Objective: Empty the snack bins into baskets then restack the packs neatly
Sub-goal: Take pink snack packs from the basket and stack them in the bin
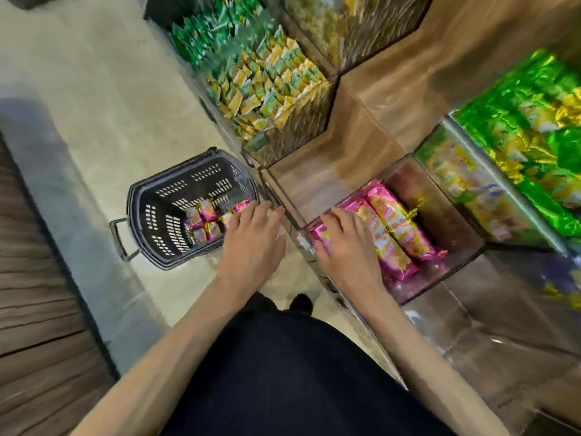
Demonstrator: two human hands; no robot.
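Here right hand (344, 247) lies flat on pink packs (399, 234); left hand (254, 237) flat above basket (141, 196).

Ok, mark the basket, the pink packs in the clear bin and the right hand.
basket (143, 221): head view, on its dark left inner wall.
pink packs (405, 229): head view, middle of the rightmost pack.
right hand (344, 250): head view, back of the hand.

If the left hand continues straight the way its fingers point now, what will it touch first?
Probably the clear corner of the snack bin, just beyond the left hand. Depth is unclear: if the fingers slant downward, it would instead meet the pink packs in the black basket.
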